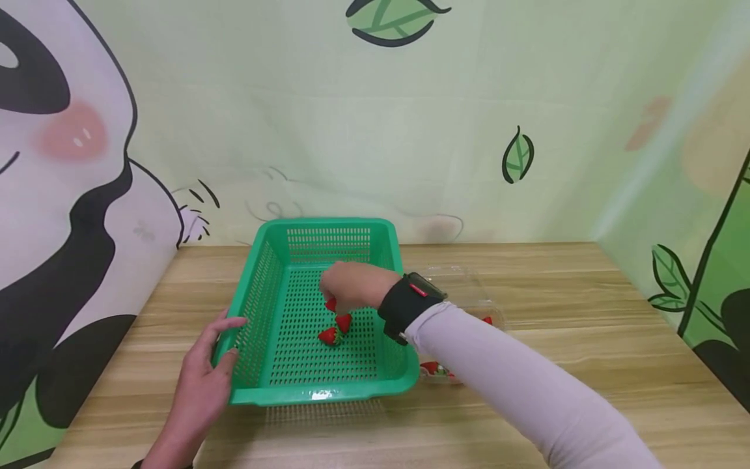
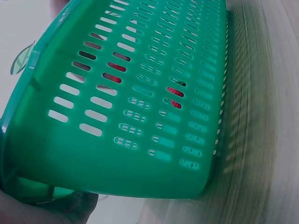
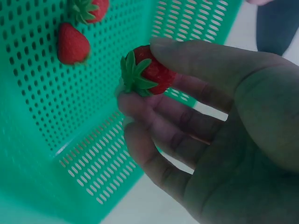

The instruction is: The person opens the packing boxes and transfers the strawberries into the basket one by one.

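Note:
My left hand [image 1: 202, 374] grips the left rim of a green perforated plastic basket [image 1: 328, 393], its thumb over the edge. Inside the basket, my right hand [image 1: 359, 284] is above the floor and pinches a strawberry [image 3: 156, 74] between thumb and fingertips. That strawberry is red, with green leaves facing away from the palm in the right wrist view. Two more strawberries lie on the basket floor, one [image 1: 344, 323] close beside the other [image 1: 329, 337]. In the left wrist view, bits of red show through the slots of the basket wall [image 2: 140, 172].
A clear plastic container [image 1: 454, 283] with several strawberries [image 1: 430, 368] stands right of the basket, partly hidden by the right forearm. Both stand on a wood-grain table [image 1: 562, 312]. Behind it hangs a printed backdrop [image 1: 281, 130] with a panda and leaves.

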Demonstrator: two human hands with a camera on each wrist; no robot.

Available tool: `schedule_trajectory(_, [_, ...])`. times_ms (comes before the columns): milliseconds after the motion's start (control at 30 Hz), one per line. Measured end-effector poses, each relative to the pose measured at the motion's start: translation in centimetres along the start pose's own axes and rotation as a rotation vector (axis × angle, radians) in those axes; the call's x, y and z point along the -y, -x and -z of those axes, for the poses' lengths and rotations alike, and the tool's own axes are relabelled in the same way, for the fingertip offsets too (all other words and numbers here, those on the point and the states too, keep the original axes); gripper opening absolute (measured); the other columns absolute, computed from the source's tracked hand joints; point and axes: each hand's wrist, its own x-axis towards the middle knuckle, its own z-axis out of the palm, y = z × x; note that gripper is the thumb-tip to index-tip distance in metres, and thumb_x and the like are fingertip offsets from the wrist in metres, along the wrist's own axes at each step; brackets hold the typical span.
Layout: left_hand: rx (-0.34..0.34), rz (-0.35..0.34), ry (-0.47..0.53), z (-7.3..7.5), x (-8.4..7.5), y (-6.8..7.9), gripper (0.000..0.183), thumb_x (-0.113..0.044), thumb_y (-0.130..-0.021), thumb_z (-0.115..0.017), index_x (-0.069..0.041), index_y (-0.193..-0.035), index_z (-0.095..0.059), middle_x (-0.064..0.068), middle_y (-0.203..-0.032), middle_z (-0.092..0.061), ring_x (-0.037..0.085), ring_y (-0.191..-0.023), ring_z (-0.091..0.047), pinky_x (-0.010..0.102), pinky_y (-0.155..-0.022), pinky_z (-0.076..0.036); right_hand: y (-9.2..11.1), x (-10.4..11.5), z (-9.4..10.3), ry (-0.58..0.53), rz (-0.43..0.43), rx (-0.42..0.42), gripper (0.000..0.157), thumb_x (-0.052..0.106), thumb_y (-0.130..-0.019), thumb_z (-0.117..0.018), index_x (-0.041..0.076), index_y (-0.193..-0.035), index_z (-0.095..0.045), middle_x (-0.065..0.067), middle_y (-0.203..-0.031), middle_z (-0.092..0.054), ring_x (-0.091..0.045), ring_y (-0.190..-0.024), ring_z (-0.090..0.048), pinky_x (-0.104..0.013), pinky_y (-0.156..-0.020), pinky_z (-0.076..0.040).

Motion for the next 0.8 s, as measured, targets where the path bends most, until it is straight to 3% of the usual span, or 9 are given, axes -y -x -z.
schedule_trajectory(167, [-0.008, -0.012, -0.007, 0.0, 0.1, 0.0, 0.043, 0.001, -0.093, -0.038, -0.011, -0.133, -0.045, 0.003, -0.153, -0.022, 0.027, -0.131, -0.028, 0.022, -0.079, -0.045, -1.7, 0.9, -1.1, 0.061, -0.018, 0.034, 0.028, 0.001, -0.081, -0.055, 0.015, -0.065, -0.037, 0.005, -0.064, -0.023, -0.010, -0.057, -0.023, -0.023, -0.052, -0.024])
schedule_trajectory(333, [-0.011, -0.018, -0.011, 0.0, 0.1, 0.0, 0.043, 0.001, -0.092, -0.039, -0.011, -0.133, -0.046, 0.002, -0.153, -0.023, 0.026, -0.133, -0.027, 0.019, -0.081, -0.043, -2.8, 1.4, -1.9, 0.085, -0.051, 0.055, 0.015, 0.005, -0.084, -0.058, 0.014, -0.076, -0.050, 0.005, -0.070, -0.036, -0.010, -0.062, -0.033, -0.023, -0.054, -0.031])
schedule_trajectory(600, [0.007, -0.011, -0.008, 0.0, -0.1, 0.0, 0.043, 0.001, -0.093, -0.038, -0.012, -0.133, -0.046, 0.002, -0.154, -0.019, 0.027, -0.132, -0.027, 0.022, -0.081, -0.045, -3.7, 1.2, -2.9, 0.120, -0.062, 0.043, 0.005, 0.010, -0.087, -0.058, 0.015, -0.086, -0.056, 0.004, -0.077, -0.048, -0.011, -0.068, -0.040, -0.024, -0.057, -0.036])
schedule_trajectory(800, [0.014, -0.005, -0.003, 0.1, -0.1, 0.0, 0.043, 0.001, -0.093, -0.037, -0.012, -0.133, -0.045, 0.002, -0.155, -0.017, 0.028, -0.134, -0.024, 0.040, -0.091, -0.040, -4.2, 1.5, -4.1, 0.147, -0.050, 0.032, 0.008, 0.008, -0.089, -0.055, 0.015, -0.085, -0.057, 0.004, -0.078, -0.052, -0.011, -0.069, -0.043, -0.024, -0.058, -0.039])
